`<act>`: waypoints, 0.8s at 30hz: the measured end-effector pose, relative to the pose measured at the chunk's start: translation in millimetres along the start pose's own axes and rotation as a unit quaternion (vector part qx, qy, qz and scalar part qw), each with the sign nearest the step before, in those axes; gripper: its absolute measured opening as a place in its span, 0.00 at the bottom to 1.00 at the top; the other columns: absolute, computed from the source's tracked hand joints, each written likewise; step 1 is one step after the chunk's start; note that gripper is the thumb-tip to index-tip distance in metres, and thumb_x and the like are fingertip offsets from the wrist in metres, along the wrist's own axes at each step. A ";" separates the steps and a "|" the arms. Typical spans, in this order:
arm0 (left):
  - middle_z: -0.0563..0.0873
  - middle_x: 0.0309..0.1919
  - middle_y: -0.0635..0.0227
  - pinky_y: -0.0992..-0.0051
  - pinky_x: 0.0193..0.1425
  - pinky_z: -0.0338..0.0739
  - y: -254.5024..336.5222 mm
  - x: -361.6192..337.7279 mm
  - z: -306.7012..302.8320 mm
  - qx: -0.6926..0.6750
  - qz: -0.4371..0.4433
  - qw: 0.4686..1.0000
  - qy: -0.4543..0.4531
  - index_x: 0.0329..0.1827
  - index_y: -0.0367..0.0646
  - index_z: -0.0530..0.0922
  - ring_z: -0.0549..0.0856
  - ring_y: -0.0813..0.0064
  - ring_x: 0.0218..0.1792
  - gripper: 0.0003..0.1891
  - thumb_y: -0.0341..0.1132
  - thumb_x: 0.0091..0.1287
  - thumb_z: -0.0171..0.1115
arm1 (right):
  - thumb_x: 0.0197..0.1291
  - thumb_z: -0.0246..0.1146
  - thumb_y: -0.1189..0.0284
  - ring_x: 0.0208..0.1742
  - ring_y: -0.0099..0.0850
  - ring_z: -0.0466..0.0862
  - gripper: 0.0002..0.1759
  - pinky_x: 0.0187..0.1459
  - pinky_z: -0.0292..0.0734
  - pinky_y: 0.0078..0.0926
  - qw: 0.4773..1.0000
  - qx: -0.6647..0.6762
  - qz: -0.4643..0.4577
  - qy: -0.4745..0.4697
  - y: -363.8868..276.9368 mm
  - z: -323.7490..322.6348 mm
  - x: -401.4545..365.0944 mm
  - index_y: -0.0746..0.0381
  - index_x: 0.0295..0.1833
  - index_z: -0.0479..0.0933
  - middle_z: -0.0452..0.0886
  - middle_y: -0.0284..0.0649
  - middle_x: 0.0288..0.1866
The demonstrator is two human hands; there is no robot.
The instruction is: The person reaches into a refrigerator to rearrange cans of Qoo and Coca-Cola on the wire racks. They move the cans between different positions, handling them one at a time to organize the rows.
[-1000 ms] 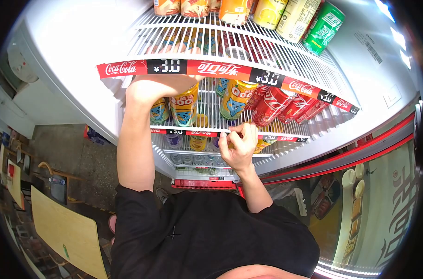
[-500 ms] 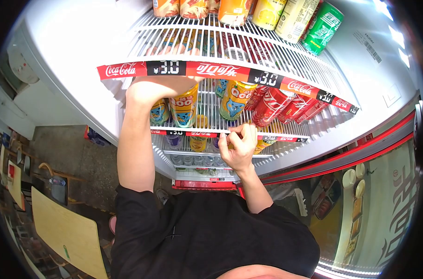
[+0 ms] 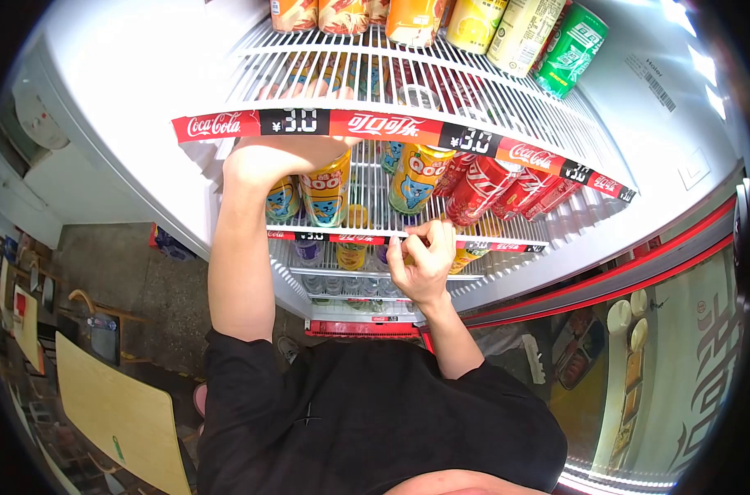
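Observation:
My left hand (image 3: 305, 92) reaches into the fridge beneath the upper wire shelf (image 3: 342, 58). Its fingers show only in part through the wires, and whatever they touch is hidden. Just below and right of that wrist stands a yellow Qoo can (image 3: 325, 194); a second Qoo can (image 3: 418, 180) is farther right. Curled fingers of my right hand (image 3: 427, 262) close over the front edge of the lower shelf (image 3: 366, 238), at its red price strip. Several red Coca-Cola cans (image 3: 482, 190) stand behind and to the right of this hand.
Orange cans (image 3: 413, 21), a yellow lemon can (image 3: 476, 23) and a green can (image 3: 573, 51) stand on the upper shelf. Its Coca-Cola price strip (image 3: 387, 125) crosses above my left forearm. The fridge door (image 3: 639, 264) stands open at right. A wooden table (image 3: 119, 412) is at lower left.

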State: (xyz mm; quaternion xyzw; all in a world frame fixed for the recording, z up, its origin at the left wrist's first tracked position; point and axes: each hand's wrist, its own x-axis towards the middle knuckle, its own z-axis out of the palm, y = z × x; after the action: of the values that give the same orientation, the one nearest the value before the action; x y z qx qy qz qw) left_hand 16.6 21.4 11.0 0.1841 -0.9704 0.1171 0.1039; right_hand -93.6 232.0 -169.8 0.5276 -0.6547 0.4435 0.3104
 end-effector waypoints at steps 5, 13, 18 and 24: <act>0.81 0.74 0.68 0.57 0.77 0.73 1.1 2.0 -0.8 0.009 0.011 1.000 0.001 0.76 0.51 0.76 0.79 0.61 0.74 0.29 0.54 0.77 0.60 | 0.49 0.75 0.73 0.36 0.39 0.75 0.16 0.39 0.65 0.40 1.000 0.001 0.001 0.000 0.3 0.1 -0.7 0.57 0.21 0.72 0.79 0.38 0.34; 0.85 0.39 0.64 0.60 0.53 0.81 -15.2 8.0 41.3 -0.026 0.137 0.933 0.333 0.45 0.49 0.77 0.86 0.63 0.46 0.16 0.52 0.75 0.57 | 0.49 0.75 0.74 0.36 0.39 0.75 0.16 0.38 0.65 0.40 1.000 0.001 -0.001 0.003 0.3 0.3 -0.5 0.57 0.21 0.72 0.79 0.38 0.34; 0.85 0.40 0.66 0.59 0.54 0.82 -18.5 10.5 49.5 -0.025 0.134 0.931 0.338 0.47 0.51 0.77 0.87 0.65 0.47 0.17 0.55 0.75 0.56 | 0.49 0.75 0.74 0.36 0.39 0.75 0.16 0.38 0.65 0.40 1.000 0.000 -0.001 0.004 -0.2 0.3 0.1 0.57 0.21 0.72 0.79 0.38 0.33; 0.86 0.46 0.68 0.57 0.60 0.81 -22.4 9.4 55.8 -0.026 0.104 0.956 0.275 0.52 0.54 0.77 0.86 0.66 0.53 0.19 0.58 0.75 0.54 | 0.49 0.75 0.74 0.36 0.39 0.75 0.17 0.38 0.64 0.40 1.000 0.001 0.000 0.003 -0.1 0.2 -0.2 0.56 0.21 0.72 0.78 0.38 0.33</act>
State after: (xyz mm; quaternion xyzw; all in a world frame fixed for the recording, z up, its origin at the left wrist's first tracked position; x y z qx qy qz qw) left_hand 7.7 -16.8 -35.5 0.0406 -0.9208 0.1485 0.3584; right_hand -93.4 231.9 -170.1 0.5263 -0.6536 0.4458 0.3115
